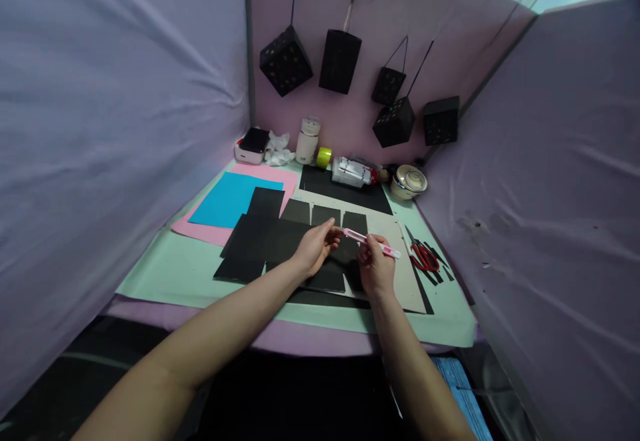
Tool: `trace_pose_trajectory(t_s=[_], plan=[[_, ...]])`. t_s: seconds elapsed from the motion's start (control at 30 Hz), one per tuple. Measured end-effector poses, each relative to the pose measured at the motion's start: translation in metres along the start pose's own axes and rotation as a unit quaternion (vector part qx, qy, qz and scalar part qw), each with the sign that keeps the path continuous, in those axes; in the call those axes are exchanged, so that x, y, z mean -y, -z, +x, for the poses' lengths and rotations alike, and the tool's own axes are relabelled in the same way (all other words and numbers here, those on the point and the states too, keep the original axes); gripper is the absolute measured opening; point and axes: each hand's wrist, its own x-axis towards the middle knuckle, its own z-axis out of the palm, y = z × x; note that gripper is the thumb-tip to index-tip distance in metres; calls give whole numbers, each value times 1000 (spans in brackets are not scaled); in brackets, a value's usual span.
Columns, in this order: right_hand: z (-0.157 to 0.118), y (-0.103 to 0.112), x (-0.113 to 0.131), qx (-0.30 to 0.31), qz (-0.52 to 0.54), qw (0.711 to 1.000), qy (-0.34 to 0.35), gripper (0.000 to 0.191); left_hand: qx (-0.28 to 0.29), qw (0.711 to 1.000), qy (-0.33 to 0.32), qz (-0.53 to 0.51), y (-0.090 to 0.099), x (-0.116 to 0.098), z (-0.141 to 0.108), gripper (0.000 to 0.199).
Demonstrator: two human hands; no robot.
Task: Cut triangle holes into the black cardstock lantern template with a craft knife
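Observation:
A pink craft knife (356, 235) is in my right hand (376, 269), whose fingers are wrapped round its rear half; it is held above black card. My left hand (316, 249) has curled fingers, with thumb and fingertips at the knife's front end. Whether they pinch the blade or something small there, I cannot make out. Below both hands lies a piece of black card (283, 239) cut with flaps along its edges. A pale grey board (400, 281) lies partly under the card.
Red-handled scissors (424, 256) and black offcuts (440, 275) lie at right. Blue paper (227, 199) rests on pink paper (187, 229) at left. A white bottle (307, 142), yellow tape roll (324, 157) and lidded pot (409, 182) stand behind. Several black boxes (340, 61) hang overhead.

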Motion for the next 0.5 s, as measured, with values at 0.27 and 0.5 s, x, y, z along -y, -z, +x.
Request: trace_pose_trajectory(t_s=[0.27,0.5], plan=[[-1,9,1,0,-39,999,13,31,14,998,-15,57,-1,0,-3,38],[7,10,7,60,-89,994,11,28,34,990,-42,132,2,5,-1,35]])
